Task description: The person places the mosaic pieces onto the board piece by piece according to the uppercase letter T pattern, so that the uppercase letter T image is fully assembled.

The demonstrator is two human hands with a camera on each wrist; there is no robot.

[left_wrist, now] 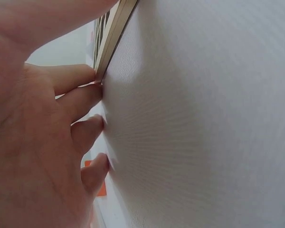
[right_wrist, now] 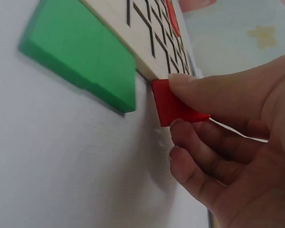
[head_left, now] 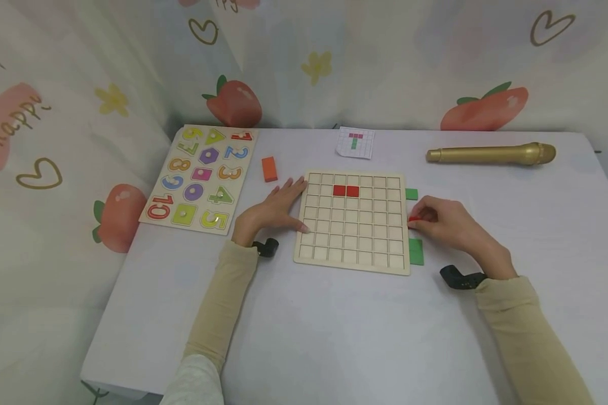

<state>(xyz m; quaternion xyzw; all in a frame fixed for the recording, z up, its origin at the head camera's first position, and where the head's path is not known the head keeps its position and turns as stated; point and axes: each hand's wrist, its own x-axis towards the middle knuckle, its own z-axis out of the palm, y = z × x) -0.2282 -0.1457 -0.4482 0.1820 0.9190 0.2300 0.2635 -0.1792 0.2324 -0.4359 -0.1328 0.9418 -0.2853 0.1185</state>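
Observation:
A wooden grid board point(head_left: 352, 222) lies flat on the table, with two red square tiles point(head_left: 345, 191) side by side in an upper row. My left hand point(head_left: 273, 211) rests at the board's left edge, fingers spread and thumb on its rim. Just off the right edge, my right hand point(head_left: 448, 225) pinches a red square tile point(right_wrist: 168, 102) between thumb and fingers. Green tiles point(right_wrist: 80, 52) lie on the table beside that edge, two touching nearer me and a single green tile point(head_left: 411, 194) farther up.
A number and shape puzzle board point(head_left: 197, 180) lies at the left. Next to it is an orange block point(head_left: 269, 169). A pattern card point(head_left: 355, 143) showing a red and green T lies behind the grid. A gold microphone point(head_left: 491, 154) lies at the back right.

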